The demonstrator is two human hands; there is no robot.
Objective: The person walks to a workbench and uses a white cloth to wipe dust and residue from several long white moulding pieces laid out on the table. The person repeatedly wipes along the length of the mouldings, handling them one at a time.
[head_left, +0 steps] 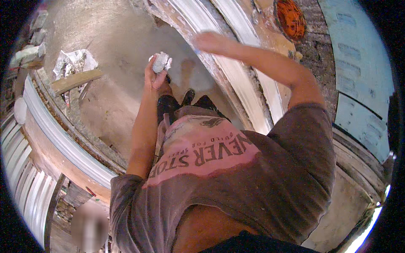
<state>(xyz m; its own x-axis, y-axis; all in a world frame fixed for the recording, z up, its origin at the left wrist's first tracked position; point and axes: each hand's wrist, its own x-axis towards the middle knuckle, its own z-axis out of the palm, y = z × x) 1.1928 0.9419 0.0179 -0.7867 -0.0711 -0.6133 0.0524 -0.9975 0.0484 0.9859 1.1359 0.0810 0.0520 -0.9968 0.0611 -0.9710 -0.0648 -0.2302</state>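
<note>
- Left hand (155, 79): cupped around a white lump (162, 62), thumb and fingers to its sides, most of the top exposed.
- Lump's place: up in that hand above the floor (114, 38), left of the long white strips, apart from both.
- Right hand (211, 42): blurred, over the inner white strip (228, 67); cannot tell fingers spread or closed, nor touching or just above.
- Lump, by judgement: light, one-hand size, rough-faced; plaster-like or crumpled, cannot tell which. Possibly soft or crumbly, so best held from beneath in a loose palm, without hard pinching at the ragged edge.
- Strip, by judgement: long, stiff, likely brittle along the thin ridges, perhaps slick if wet. Better gripped by the broad underside, at spaced points.
- Beyond: outer white strip (242, 25), orange basin (290, 19).
</note>
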